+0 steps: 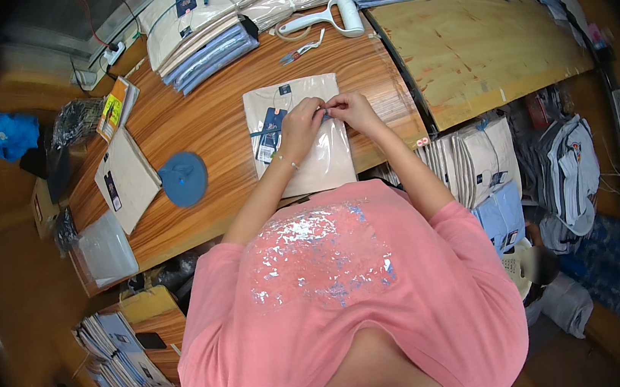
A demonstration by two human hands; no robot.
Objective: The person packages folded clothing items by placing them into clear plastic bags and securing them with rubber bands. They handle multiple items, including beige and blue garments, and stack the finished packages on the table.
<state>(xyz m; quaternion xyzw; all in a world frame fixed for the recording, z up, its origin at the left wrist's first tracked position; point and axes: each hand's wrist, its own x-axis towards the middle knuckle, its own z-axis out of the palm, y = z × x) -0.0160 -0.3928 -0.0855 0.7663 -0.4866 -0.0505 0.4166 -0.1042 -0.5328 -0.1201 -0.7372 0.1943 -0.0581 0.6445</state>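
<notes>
A folded beige garment in clear wrap (316, 164) lies flat on the wood-grain table (214, 90) in front of me. A narrow blue ribbon (261, 132) runs across it, over a dark blue hang tag (270, 133). My left hand (302, 128) and my right hand (355, 111) meet over the garment's right half. The fingertips of both are pinched together on a small bit of the blue ribbon; how it is looped between them is hidden. Left of the garment lies a flat round roll of blue ribbon (183, 180).
Beyond the garment lie thread snips (303, 49), a white lint roller (336, 19) and a tan ring (293, 29). Folded garment stacks (211, 59) line the back. A tagged beige garment (127, 180) and clear plastic bags (106, 249) lie left. More stacks (475, 163) stand below right.
</notes>
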